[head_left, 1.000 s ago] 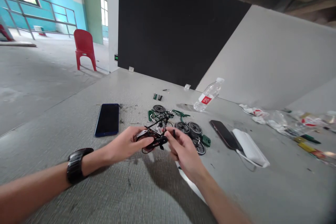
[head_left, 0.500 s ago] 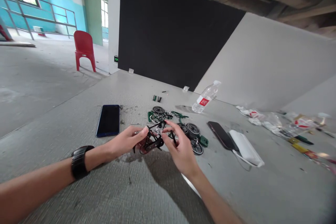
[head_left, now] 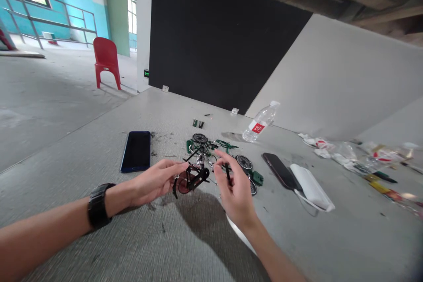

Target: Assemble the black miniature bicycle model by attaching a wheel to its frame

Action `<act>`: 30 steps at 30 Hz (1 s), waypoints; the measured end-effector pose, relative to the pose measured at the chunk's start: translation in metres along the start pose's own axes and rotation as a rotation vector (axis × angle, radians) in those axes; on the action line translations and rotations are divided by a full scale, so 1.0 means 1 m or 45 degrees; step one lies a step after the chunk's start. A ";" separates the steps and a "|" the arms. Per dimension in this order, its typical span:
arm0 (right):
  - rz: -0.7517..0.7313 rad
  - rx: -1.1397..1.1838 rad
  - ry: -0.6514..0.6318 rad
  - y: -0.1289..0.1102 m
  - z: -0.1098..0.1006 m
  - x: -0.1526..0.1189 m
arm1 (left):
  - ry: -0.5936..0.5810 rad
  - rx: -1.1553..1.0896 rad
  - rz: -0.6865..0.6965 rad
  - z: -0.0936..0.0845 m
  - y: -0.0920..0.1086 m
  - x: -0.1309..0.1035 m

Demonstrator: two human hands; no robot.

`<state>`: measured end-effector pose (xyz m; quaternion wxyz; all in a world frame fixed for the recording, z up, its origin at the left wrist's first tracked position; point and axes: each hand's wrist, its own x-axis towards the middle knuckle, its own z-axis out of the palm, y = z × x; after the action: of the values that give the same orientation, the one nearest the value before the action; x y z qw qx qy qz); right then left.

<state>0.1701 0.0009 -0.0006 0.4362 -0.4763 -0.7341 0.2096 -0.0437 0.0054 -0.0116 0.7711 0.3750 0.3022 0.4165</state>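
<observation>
My left hand [head_left: 155, 181] pinches a small black model bicycle frame [head_left: 198, 179], tilted above the table, with part of its rear wheel hidden by the fingers. To the right of the frame and apart from it is my right hand [head_left: 237, 191]. Its thumb and forefinger are spread, while the curled lower fingers grip a thin black stick-like tool [head_left: 228, 172] whose kind I cannot make out. Just beyond the hands lie a model wheel [head_left: 200, 138], another wheel [head_left: 243, 162], a green frame part [head_left: 225, 144] and a green block-like piece [head_left: 257, 178].
On the left lies a dark phone [head_left: 136, 152]. A water bottle [head_left: 261, 122] leans at the back. Right of the parts are another phone [head_left: 280, 170] and a white cabled device [head_left: 310, 187]. Plastic wrappers [head_left: 343, 154] lie far right. Small green pieces [head_left: 198, 123] sit farther back.
My right hand has drawn away from the bicycle frame to the right, still holding the black tool. The frame has tilted and stays in my left hand.
</observation>
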 end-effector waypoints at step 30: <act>0.132 0.107 0.133 0.002 0.014 -0.014 | -0.011 0.001 -0.023 -0.003 0.000 -0.002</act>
<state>0.1612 -0.0088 -0.0156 0.4822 -0.5052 -0.6751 0.2375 -0.0472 0.0046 -0.0132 0.7759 0.3746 0.3023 0.4078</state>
